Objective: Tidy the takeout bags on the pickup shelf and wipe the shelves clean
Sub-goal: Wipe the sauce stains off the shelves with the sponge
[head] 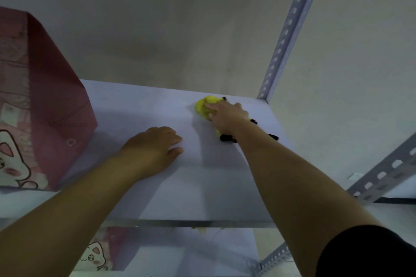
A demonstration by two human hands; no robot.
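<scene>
A white shelf board (144, 186) fills the middle of the view. My right hand (227, 114) presses a yellow cloth with black trim (203, 107) onto the shelf near its back right corner; the fingers lie over the cloth and cover most of it. My left hand (153, 148) rests flat on the shelf, palm down, fingers spread toward the right, holding nothing. A pink takeout bag with a cartoon cat print (45, 105) stands upright at the left end of the same shelf, apart from both hands.
A perforated grey metal upright (286, 36) rises at the back right corner, and another angle bar (382, 175) crosses at the right. A lower shelf (180, 252) holds another cat-print bag (99, 252). A pale wall stands behind the shelf.
</scene>
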